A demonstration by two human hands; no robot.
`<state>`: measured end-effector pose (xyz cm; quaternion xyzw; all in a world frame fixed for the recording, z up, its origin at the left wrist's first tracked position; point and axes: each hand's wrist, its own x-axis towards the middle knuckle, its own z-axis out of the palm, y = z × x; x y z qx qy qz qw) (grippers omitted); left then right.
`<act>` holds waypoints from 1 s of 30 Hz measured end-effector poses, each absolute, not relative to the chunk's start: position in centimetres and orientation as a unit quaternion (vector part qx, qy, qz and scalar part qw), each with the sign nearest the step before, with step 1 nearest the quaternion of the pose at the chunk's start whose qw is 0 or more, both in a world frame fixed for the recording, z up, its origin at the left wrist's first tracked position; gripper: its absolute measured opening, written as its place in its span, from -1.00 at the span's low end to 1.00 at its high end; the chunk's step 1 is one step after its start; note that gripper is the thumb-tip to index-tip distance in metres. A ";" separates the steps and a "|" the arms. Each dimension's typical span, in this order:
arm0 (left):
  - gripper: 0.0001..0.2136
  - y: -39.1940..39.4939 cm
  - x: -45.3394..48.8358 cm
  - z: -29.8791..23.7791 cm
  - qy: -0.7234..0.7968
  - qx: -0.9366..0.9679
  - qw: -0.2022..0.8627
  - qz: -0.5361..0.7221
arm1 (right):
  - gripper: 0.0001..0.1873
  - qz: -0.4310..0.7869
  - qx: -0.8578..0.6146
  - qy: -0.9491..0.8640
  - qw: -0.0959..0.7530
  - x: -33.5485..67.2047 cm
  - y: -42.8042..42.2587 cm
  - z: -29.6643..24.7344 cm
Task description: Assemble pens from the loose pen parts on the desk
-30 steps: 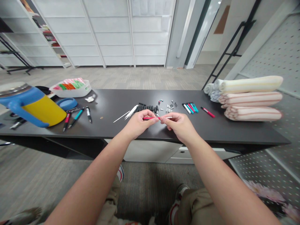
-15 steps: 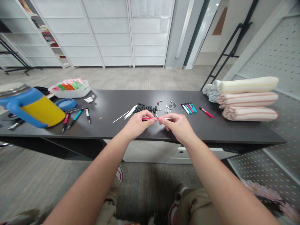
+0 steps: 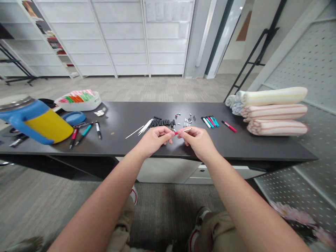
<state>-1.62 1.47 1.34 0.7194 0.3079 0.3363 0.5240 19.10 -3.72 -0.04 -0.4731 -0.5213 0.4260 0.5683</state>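
Observation:
A red pen barrel [image 3: 176,133] spans the small gap between my left hand [image 3: 155,140] and my right hand [image 3: 196,141]. Its left end is hidden behind my left fingers, which appear closed around it. My right fingertips pinch its other end, along with a thin white pen refill [image 3: 187,130] that sticks out to the upper right. Both hands are just above the dark table [image 3: 123,117], close to a row of black pen parts [image 3: 162,122], loose white refills [image 3: 144,127] and small metal pen parts [image 3: 188,120].
Finished pens [image 3: 209,122] and a red pen [image 3: 229,126] lie to the right, before stacked rolled towels [image 3: 274,112]. Further pens [image 3: 84,133], a blue lid [image 3: 72,118], a white tray [image 3: 78,100] and a blue-and-yellow mug [image 3: 43,123] stand left.
My hands have moved closer together, and less of the red barrel shows between them. The white refill now tilts up to the right. The view has shifted slightly.

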 end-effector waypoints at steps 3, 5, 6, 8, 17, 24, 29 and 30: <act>-0.64 1.6 -1.6 1.1 0.290 0.710 0.545 0.339 | -0.61 0.435 -0.472 -0.525 0.559 19.1 -3.6 0.0; -0.63 1.7 -1.4 0.9 0.275 0.687 0.573 0.352 | -0.59 0.441 -0.473 -0.523 0.555 19.1 -3.6 -0.1; -0.64 1.7 -1.4 0.8 0.266 0.673 0.588 0.361 | -0.58 0.443 -0.474 -0.523 0.553 19.1 -3.5 -0.1; -0.68 1.8 -1.2 0.6 0.247 0.644 0.614 0.384 | -0.59 0.445 -0.476 -0.523 0.549 19.2 -3.5 -0.2; -0.73 2.0 -1.2 0.7 0.234 0.547 0.674 0.438 | -0.61 0.443 -0.470 -0.547 0.532 19.2 -3.6 -0.3; -0.72 2.3 -1.4 0.5 0.251 0.508 0.693 0.446 | -0.60 0.415 -0.490 -0.568 0.515 19.1 -3.7 -0.1; -0.72 2.0 -1.2 0.6 0.260 0.526 0.675 0.448 | -0.59 0.413 -0.496 -0.564 0.514 19.0 -4.0 0.2; -0.71 2.0 -1.2 0.6 0.261 0.528 0.671 0.450 | -0.58 0.411 -0.496 -0.566 0.514 18.9 -4.0 0.2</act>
